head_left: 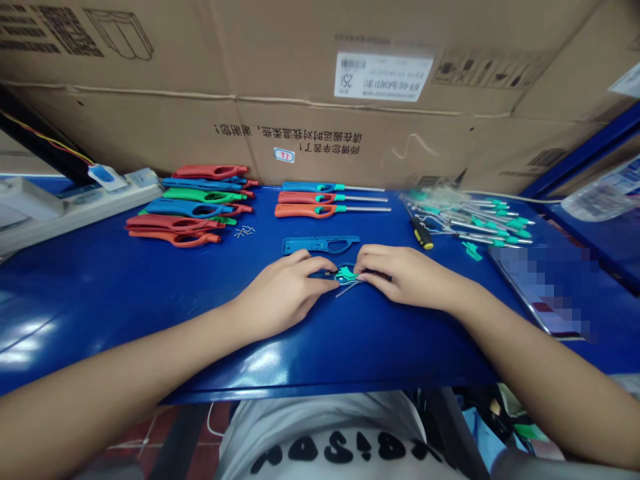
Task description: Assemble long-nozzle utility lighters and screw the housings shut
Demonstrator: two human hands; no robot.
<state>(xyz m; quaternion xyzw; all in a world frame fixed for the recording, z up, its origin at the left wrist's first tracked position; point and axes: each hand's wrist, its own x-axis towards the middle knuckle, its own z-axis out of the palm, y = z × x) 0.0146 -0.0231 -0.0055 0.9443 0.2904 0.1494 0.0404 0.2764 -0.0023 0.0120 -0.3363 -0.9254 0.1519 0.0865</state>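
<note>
At the middle of the blue table, my left hand (287,290) and my right hand (400,273) face each other over a small green part (346,274). The fingertips of both hands are closed on it from either side, and a thin metal piece sticks out below. The hands partly hide what lies under the green part. Just behind them lies a blue lighter shell half (320,245), its inner side up. Three closed lighters with metal tubes, one blue (305,187), one red (305,198) and one orange (305,211), lie in a row farther back.
Coloured lighter shells (185,208) are piled at the left, beside small screws (245,232). At the right are metal tubes with green parts (493,220), a yellow-black screwdriver (423,233) and a flat device (545,293). A power strip (85,203) lies far left; cardboard (300,80) stands behind.
</note>
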